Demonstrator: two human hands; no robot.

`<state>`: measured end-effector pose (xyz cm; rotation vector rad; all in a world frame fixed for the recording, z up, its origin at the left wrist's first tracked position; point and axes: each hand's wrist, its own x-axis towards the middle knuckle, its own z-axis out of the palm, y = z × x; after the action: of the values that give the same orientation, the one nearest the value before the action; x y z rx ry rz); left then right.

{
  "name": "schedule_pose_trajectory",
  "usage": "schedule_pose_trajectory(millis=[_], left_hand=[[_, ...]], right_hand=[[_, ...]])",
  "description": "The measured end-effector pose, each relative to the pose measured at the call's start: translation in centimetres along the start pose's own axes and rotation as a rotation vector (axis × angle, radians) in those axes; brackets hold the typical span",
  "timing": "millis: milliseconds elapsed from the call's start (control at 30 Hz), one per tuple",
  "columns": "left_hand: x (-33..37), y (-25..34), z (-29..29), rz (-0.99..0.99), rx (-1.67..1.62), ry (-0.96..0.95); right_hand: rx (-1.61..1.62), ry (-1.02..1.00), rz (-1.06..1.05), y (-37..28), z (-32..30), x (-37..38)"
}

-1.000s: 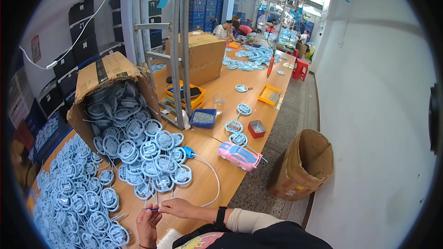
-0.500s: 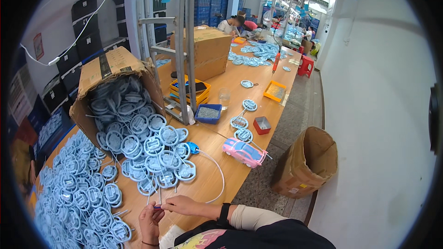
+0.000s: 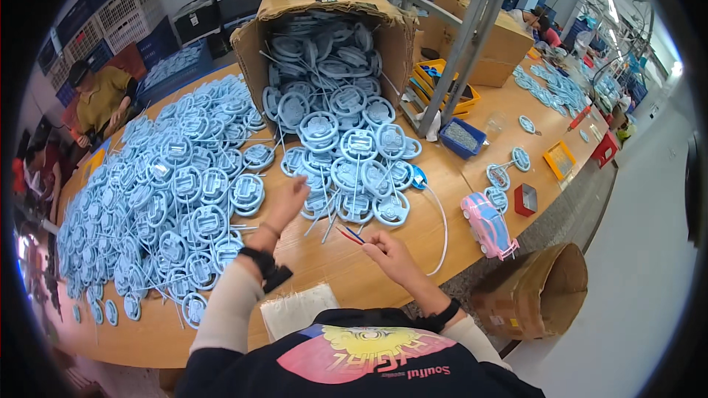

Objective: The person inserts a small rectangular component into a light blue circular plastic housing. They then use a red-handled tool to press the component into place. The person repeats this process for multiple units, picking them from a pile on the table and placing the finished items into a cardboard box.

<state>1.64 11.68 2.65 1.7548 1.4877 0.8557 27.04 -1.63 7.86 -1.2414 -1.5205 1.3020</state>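
Note:
My left hand reaches over the gap between two heaps of light-blue plastic steering wheels, its fingers partly bent and a little smeared, with nothing visible in them. The larger heap spreads to its left; the smaller heap spills from a cardboard box lying on its side. To the right, my right hand is closed on a slim red-and-blue item. Whether this is wire ends or a small tool, I cannot tell. A white cable curves from a bright-blue piece toward my right wrist.
A pink toy car stands near the table's right edge, by a red tray. Behind are a blue tray of small parts and a metal frame. An open carton stands on the floor. A co-worker sits far left.
My hands were together at the near table edge and are now apart. The left has gone out to the heaps; the right keeps the red-and-blue item. The view has swung left.

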Motion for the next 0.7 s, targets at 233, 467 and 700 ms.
schedule_pose_trajectory(millis=[233,467,700], left_hand=[[13.2,3.8,1.0,0.298,0.628,0.235],[16.3,2.0,3.6,0.321,0.966,0.043],[4.3,5.9,-2.4,0.368,0.696,0.229]], right_hand=[[0.049,0.083,0.051,0.3,-1.4,-1.4],[0.024,0.094,0.035,1.0,-1.6,-1.4],[-0.181,0.143,-0.014,-0.2,-1.0,0.2]])
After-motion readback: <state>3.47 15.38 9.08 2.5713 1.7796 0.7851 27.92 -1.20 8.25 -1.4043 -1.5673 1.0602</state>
